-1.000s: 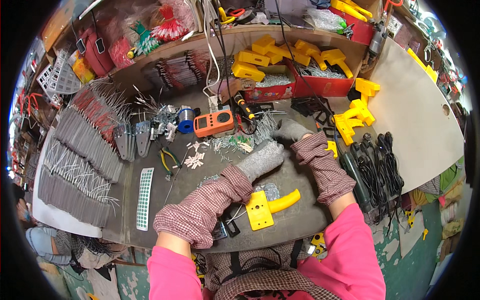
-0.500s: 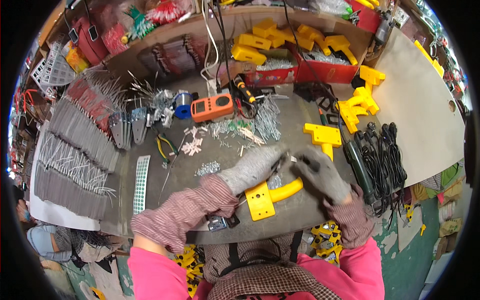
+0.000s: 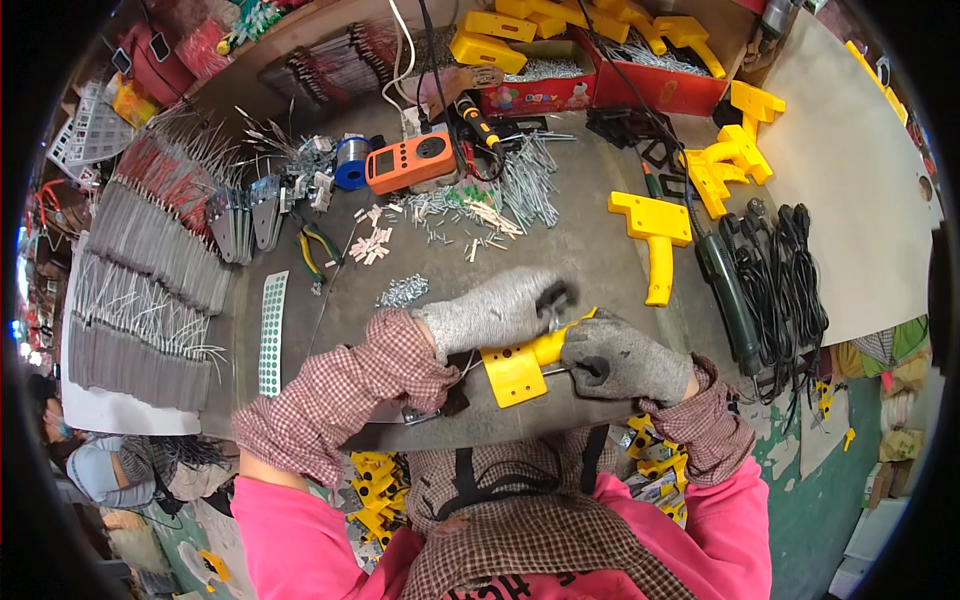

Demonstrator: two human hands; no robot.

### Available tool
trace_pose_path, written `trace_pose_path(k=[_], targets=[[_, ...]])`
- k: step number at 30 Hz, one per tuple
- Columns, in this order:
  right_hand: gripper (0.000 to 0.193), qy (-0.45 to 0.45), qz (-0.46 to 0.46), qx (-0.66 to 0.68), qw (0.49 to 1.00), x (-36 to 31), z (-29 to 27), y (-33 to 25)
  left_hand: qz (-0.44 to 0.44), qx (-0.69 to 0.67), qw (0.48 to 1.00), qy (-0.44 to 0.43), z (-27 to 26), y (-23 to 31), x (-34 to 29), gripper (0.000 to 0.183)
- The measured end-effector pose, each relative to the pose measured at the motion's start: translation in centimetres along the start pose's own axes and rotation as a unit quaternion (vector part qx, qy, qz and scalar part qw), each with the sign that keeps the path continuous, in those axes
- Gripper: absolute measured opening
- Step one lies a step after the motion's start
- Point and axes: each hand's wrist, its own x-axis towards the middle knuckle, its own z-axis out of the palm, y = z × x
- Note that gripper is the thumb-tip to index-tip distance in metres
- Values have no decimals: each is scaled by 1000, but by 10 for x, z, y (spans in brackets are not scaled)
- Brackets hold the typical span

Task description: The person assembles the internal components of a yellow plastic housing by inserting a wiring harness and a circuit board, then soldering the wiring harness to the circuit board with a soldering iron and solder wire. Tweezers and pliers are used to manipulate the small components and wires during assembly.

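A yellow pistol-shaped plastic housing [image 3: 515, 377] lies near the table's front edge, its handle pointing right and away. My right hand [image 3: 628, 360], in a grey glove with dark fingertips, is closed round the handle's end. Just beyond the handle is my left hand [image 3: 495, 312], gloved too, with its dark fingertips curled together; anything between them is too small or blurred to make out. A thin wire shows at the housing's left side. Beneath my left sleeve sits a small metal-and-black part [image 3: 425, 412], partly covered.
Small screws [image 3: 403, 291], white pieces [image 3: 371, 245] and long metal pins [image 3: 530, 185] lie in piles beyond. An orange meter [image 3: 409, 164], pliers [image 3: 318, 255] and a green-dotted strip [image 3: 272, 335] sit leftward. Another yellow housing [image 3: 655, 235], a dark green tool [image 3: 728, 305] and black cables [image 3: 780, 290] lie right.
My right hand has come down and left from the small white piece near my left fingertips, and now grips the housing's handle. My left hand stays close above it. The whole view has shifted slightly.
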Motion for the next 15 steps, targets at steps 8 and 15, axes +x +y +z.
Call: trace_pose_path(k=[8, 15], targets=[[14, -31, 26, 31, 999, 0, -1, 5, 19, 125, 989, -77, -8, 20, -2, 37], [21, 15, -51, 14, 999, 3, -1, 4, -10, 205, 967, -154, -16, 22, -4, 40]])
